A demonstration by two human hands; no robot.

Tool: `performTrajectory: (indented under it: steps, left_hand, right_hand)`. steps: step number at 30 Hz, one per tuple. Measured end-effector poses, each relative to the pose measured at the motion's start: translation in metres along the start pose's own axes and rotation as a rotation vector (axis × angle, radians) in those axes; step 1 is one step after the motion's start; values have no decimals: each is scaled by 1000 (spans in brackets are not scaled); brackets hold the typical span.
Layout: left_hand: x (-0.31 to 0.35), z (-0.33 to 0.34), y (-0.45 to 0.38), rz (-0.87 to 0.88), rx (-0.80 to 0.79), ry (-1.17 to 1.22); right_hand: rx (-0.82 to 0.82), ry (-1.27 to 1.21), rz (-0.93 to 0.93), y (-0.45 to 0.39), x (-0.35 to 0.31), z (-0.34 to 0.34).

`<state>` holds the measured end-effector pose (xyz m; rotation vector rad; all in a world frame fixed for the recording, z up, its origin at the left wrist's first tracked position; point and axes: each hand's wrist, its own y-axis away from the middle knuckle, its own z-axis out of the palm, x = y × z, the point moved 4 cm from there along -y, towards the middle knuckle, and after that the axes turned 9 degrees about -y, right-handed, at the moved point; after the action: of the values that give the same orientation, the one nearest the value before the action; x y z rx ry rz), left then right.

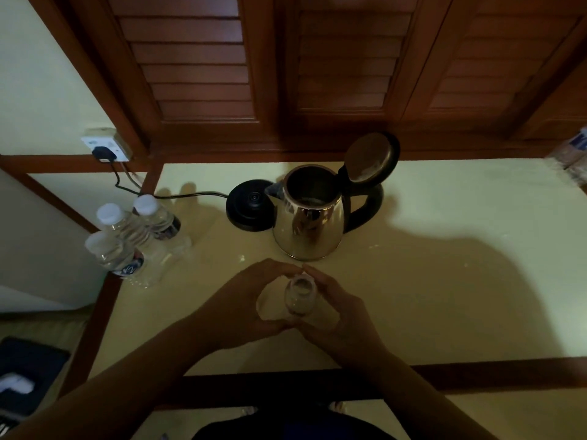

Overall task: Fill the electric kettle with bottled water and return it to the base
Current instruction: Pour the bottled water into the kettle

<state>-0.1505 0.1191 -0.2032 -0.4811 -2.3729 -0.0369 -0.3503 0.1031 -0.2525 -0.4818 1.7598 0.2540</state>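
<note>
**Bottle in both hands, kettle open and off its base**

Near the table's (444,217) left edge stand three sealed water bottles (133,236) w/ white caps — spare stock, untouched. Behind them, toward the back-left corner, a cord runs from the wall socket (104,146) to the black base (249,204), which sits bare. Just beside it on the right, touching or nearly so, stands the steel kettle (309,217), lid (370,158) flipped up, spout pointing left, handle (365,204) on the right.

Near the front edge, approx. centre, the left hand (241,300) and right hand (340,309) curl round a small clear bottle (298,296) from either side; its neck looks uncapped, tho the dim light makes that unsure.

Handling, as a judgement: the bottle is thin plastic, light and soft — squeeze it hard and water may jump out of the open neck, so hold it mid-body, firm but gentle. The kettle is rigid and smooth metal, likely slippery on the body; take it by the black handle only. It'll get noticeably heavier once filled, so lift it level when seating it on the base.
</note>
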Motion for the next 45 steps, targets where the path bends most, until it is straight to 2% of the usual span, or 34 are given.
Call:
performTrajectory:
  steps: [3, 6, 12, 16, 19, 23, 33, 40, 45]
  left_hand:
    - [-32, -2, 10, -79, -77, -313]
    - [-56, 2, 26, -127, -123, -416]
    - [-57, -3, 31, -80, -42, -306]
    - [-10, -48, 2, -106, 184, -132]
    - [28, -68, -14, -97, 180, 102]
    - [47, -54, -25, -31, 25, -45]
    - [49, -47, -22, 15, 32, -109]
    - [56, -54, -35, 86, -219, -97]
    - [52, -46, -33, -1, 23, -272]
  right_hand:
    - [36, 34, -8, -1, 0, 4]
    - [49, 12, -6, -1, 3, 7]
    - [40, 33, -2, -2, 6, 6]
    - [51, 40, 24, -3, 7, 6]
    - [63, 44, 27, -2, 7, 6]
    - [65, 32, 38, 0, 10, 8]
    - [63, 21, 44, 0, 10, 8]
    - [76, 22, 30, 2, 8, 8]
    - [68, 19, 34, 0, 8, 7]
